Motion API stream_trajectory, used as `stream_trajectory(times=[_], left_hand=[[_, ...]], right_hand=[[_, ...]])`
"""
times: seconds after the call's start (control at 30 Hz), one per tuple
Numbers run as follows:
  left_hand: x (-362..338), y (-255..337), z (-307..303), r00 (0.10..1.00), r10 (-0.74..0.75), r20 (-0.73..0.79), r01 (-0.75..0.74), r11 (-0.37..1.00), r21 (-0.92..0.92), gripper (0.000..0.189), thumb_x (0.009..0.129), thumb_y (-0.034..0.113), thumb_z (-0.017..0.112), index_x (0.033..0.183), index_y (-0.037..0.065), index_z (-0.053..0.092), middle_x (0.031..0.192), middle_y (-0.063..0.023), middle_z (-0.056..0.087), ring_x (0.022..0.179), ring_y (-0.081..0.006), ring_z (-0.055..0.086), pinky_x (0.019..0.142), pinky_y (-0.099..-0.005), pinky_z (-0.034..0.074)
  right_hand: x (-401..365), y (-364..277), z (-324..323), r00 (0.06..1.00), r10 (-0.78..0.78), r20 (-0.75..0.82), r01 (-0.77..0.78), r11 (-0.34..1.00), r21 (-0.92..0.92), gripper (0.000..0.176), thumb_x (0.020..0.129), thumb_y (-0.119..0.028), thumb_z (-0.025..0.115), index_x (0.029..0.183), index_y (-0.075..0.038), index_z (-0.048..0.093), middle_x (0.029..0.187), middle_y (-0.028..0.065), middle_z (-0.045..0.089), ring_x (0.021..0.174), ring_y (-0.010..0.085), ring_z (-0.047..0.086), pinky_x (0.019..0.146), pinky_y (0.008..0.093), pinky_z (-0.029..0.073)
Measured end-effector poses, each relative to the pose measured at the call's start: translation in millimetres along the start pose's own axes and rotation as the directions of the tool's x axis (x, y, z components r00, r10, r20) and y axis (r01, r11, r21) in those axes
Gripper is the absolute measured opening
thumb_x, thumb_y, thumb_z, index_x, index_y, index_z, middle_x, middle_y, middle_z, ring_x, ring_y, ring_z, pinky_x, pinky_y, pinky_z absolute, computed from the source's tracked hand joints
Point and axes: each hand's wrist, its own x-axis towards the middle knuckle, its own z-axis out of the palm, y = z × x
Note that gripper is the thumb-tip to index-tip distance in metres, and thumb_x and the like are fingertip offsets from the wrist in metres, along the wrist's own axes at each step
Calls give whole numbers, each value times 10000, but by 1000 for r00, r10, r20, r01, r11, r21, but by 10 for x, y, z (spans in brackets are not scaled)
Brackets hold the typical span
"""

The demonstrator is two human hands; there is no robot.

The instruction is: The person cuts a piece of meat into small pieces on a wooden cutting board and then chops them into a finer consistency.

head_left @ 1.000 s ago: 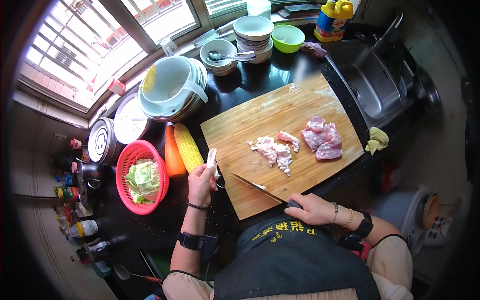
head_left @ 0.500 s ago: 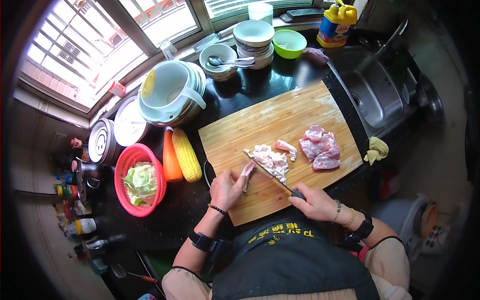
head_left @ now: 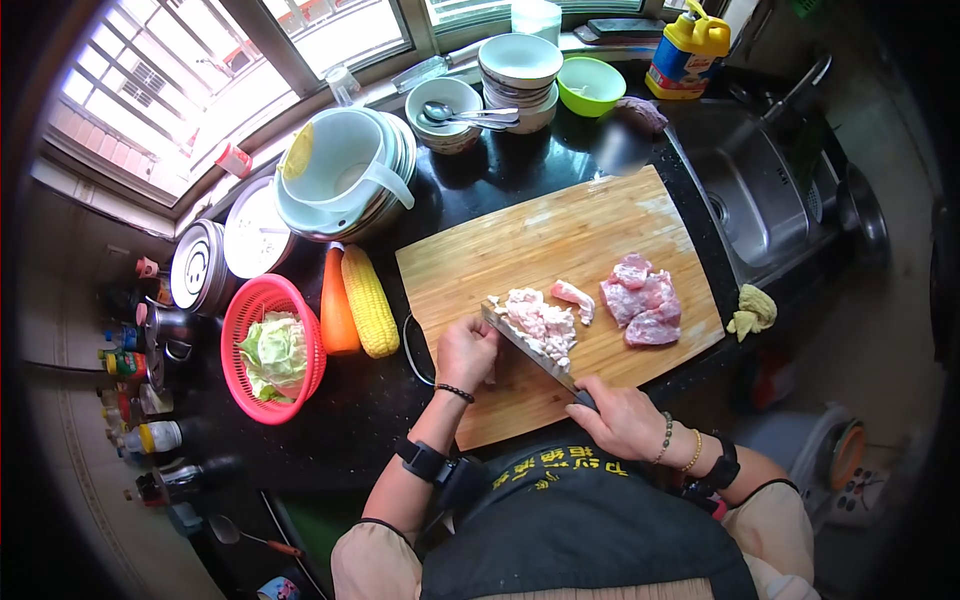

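Observation:
My right hand (head_left: 622, 420) is wrapped round the dark handle of a knife (head_left: 535, 362), whose blade slants up and left over the wooden cutting board (head_left: 450, 265). Small pieces of chopped meat (head_left: 535, 325) lie along the blade's far side. Left of the blade, near its tip, my left hand (head_left: 468, 352) is closed with its fingers bent; a bit of the meat strip (head_left: 490, 376) shows beneath it. One loose meat piece (head_left: 572, 297) rests by the chopped pile, and larger meat chunks (head_left: 642, 300) sit further right on the board.
Left of the board are a carrot (head_left: 338, 310), a corn cob (head_left: 370, 305) and a pink basket (head_left: 232, 345) with lettuce. Stacked bowls (head_left: 520, 62) and a white colander (head_left: 335, 170) stand behind. A sink (head_left: 750, 200) is at right, a yellow-green cloth (head_left: 752, 310) near its front.
My left hand has moved up and right, closer to the blade, and now covers most of the meat strip. The knife blade has tilted, showing more of its flat side.

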Motion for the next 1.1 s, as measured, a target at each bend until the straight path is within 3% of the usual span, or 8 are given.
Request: stream_trajectory(times=[0.1, 0.27, 0.5, 0.6, 0.73, 0.8, 1.0, 1.1], left_hand=[[-11, 73, -54, 974, -162, 160, 197, 951, -237, 172, 748, 188, 670, 704, 31, 617, 594, -115, 622, 579, -229, 641, 554, -345, 487], [3, -36, 46, 1000, -7, -7, 6, 992, -128, 162, 741, 172, 667, 673, 37, 609, 571, -118, 610, 551, -235, 630, 544, -350, 479], [-71, 124, -6, 998, -8, -56, 10, 999, 36, 175, 740, 215, 660, 787, 46, 653, 765, -141, 667, 728, -305, 649, 661, -397, 494], [-97, 129, -2, 993, 56, -107, -45, 994, 100, 187, 755, 230, 656, 780, 44, 656, 741, -147, 664, 709, -309, 649, 656, -399, 497], [-100, 117, 5, 991, 52, -120, -40, 993, 107, 212, 772, 252, 654, 769, 40, 654, 702, -156, 655, 688, -316, 646, 644, -399, 497], [-90, 88, -15, 997, -70, -34, 68, 996, -57, 257, 784, 290, 650, 733, 38, 653, 650, -166, 637, 667, -321, 642, 626, -406, 492], [-47, 102, -6, 996, 4, -89, 2, 998, 62, 289, 771, 317, 642, 650, 55, 630, 617, -160, 621, 646, -316, 633, 609, -416, 483], [-12, 42, 35, 998, -39, -46, 39, 999, -7, 250, 754, 290, 648, 664, 57, 628, 646, -157, 632, 650, -320, 630, 610, -410, 483]], right_hand=[[-18, 3, 19, 1000, 5, 29, -4, 1000, -17, 368, 897, -331, 532, 1104, -32, 477, 718, 237, 608, 697, 423, 603, 623, 484, 480], [-4, -75, -10, 1000, -12, 11, 12, 1000, -24, 388, 901, -345, 519, 1067, 3, 474, 691, 253, 607, 662, 421, 606, 609, 495, 478], [288, -85, 179, 997, -53, -48, 53, 999, 3, 367, 920, -326, 482, 1061, 12, 452, 690, 263, 600, 673, 440, 595, 606, 515, 462], [511, -150, 161, 1000, -29, 3, 29, 999, 43, 344, 923, -287, 487, 1102, 3, 440, 750, 270, 603, 727, 443, 591, 627, 498, 459], [494, -70, 159, 995, -82, -49, 85, 995, 60, 360, 930, -324, 466, 1034, 21, 444, 725, 268, 600, 712, 444, 587, 620, 512, 449], [394, -38, 152, 995, -82, -50, 85, 995, 59, 359, 929, -321, 470, 1036, 21, 451, 723, 267, 599, 713, 442, 589, 626, 508, 451], [61, -58, -4, 1000, -28, -6, 28, 997, 74, 347, 922, -301, 489, 1060, 17, 472, 729, 263, 605, 728, 432, 598, 645, 490, 463], [-27, -161, -66, 1000, -6, 23, 5, 999, 50, 344, 920, -296, 495, 1070, 13, 473, 732, 264, 608, 732, 431, 603, 647, 489, 467]])
